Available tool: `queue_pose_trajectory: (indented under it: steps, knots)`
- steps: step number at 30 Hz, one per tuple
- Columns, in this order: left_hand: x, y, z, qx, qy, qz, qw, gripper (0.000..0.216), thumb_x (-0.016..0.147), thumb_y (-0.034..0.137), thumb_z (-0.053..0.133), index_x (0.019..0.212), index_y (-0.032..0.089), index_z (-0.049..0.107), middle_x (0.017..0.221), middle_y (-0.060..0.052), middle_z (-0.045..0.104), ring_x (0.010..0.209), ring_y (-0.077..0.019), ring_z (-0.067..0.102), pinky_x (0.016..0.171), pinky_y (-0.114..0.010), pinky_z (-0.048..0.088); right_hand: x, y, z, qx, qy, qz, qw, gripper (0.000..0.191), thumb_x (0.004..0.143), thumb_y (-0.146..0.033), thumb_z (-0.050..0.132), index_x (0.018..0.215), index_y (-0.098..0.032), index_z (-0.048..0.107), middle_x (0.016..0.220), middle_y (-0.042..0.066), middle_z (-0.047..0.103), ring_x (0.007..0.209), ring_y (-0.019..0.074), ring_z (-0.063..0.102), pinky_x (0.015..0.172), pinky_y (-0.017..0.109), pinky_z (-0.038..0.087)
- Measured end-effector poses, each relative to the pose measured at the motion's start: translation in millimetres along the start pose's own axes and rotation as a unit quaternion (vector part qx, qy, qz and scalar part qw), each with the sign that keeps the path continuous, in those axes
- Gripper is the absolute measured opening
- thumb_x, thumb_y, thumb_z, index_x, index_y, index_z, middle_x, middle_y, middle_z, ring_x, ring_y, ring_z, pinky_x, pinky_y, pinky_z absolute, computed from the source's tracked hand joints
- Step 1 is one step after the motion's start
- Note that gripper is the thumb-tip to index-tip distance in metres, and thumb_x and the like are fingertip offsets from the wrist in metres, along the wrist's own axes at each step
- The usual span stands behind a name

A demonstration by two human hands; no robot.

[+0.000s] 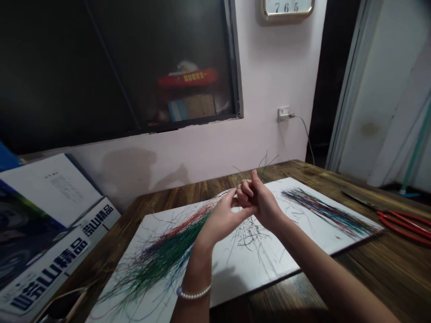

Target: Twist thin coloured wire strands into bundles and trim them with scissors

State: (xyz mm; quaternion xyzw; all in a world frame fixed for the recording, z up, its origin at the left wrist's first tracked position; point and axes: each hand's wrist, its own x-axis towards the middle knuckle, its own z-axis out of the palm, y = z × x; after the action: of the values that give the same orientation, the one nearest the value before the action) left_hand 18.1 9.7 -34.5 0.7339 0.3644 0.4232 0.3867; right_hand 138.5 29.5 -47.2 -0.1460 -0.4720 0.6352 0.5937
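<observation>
Item pinched btw. left hand (220, 220) & right hand (261, 204) fingers (244, 188): too small to tell, partly hidden. Wall clock (287, 10) cut off by top edge, red-handled shears (404, 226) by right edge. Objects (188, 89) behind dark glass blurred.

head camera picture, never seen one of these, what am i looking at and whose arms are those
This picture comes from a camera worn on a person's head, looking forward and down, so the two arms are that person's own. The left hand, with a pearl bracelet at its wrist, and the right hand meet in the middle. Anything they pinch is too thin to make out. Beneath them lies a white board on a wooden table. Two spreads of thin coloured strands lie on it, the left spread and the right spread, with loose dark strands between them. A red-handled hand tool lies on the table to the right.
</observation>
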Motion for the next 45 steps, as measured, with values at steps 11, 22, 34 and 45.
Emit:
queue_pose_trajectory:
  steps: [11, 22, 34, 45]
  knots:
    - [-2, 13, 6, 0.253, 0.114, 0.125, 0.953, 0.041, 0.075, 0.014, 0.065, 0.114, 0.020, 0.053, 0.107, -0.010, 0.061, 0.101, -0.0264, 0.057, 0.087, -0.043, 0.046, -12, -15, 7, -0.197, 0.045, -0.076, 0.976, 0.058, 0.087, -0.066, 0.032, 0.052, -0.020, 0.040, 0.062, 0.000, 0.038, 0.067, 0.0165, 0.040, 0.068, 0.029, 0.033]
    - [-8, 17, 6, 0.353, 0.102, 0.139, 0.920, 0.027, 0.086, 0.017, 0.052, 0.112, 0.020, 0.053, 0.104, -0.009, 0.065, 0.099, -0.0271, 0.059, 0.085, -0.042, 0.045, -17, -12, 13, -0.050, 0.036, -0.040, 0.997, 0.052, 0.086, -0.061, 0.041, 0.057, -0.021, 0.026, 0.065, 0.000, 0.035, 0.067, 0.0166, 0.039, 0.067, 0.029, 0.038]
    - [-9, 12, -11, 0.325, 0.127, 0.093, 0.933, 0.022, 0.083, 0.024, 0.057, 0.102, 0.025, 0.067, 0.064, -0.003, 0.065, 0.052, -0.0184, 0.056, 0.050, -0.027, 0.034, -12, -3, 6, -0.208, 0.089, -0.083, 0.971, 0.029, 0.090, -0.049, 0.045, 0.087, -0.024, 0.059, 0.100, 0.003, 0.057, 0.093, 0.0173, 0.051, 0.071, 0.026, 0.041]
    - [-12, 12, -27, 0.126, 0.073, 0.034, 0.989, 0.028, 0.078, 0.021, 0.059, 0.051, 0.021, 0.064, 0.048, -0.001, 0.058, 0.047, -0.0139, 0.050, 0.049, -0.026, 0.038, -11, 7, 8, -0.215, -0.018, 0.003, 0.976, 0.043, 0.092, -0.051, 0.037, 0.119, -0.022, 0.054, 0.114, 0.011, 0.058, 0.095, 0.0184, 0.059, 0.077, 0.032, 0.048]
